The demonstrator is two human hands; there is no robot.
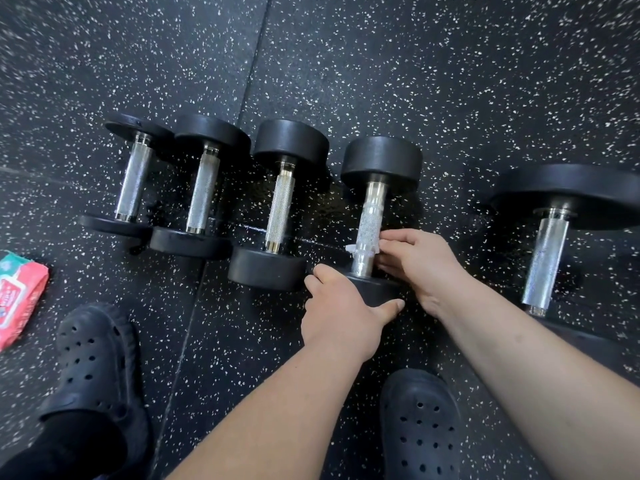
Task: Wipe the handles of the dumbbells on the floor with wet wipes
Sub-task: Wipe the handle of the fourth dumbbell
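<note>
While left hand (pixel 341 308) grips dumbbell (pixel 372 220) end, right hand (pixel 417 263) pinches wet wipe (pixel 351 248) around handle; wipes pack (pixel 19 296) closed.

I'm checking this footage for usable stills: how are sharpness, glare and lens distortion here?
Head view: the middle is sharp, with knurling legible on the handle the right hand wipes; bright glints on that handle, mild otherwise; speckles in the floor smear toward the top corners; wide-angle bending curves the floor seams and stretches the rightmost dumbbell and the wipes pack at the edges.

Red and green wipes pack (pixel 19 299) at near left, label print too blurred to read, no other legible text
</note>
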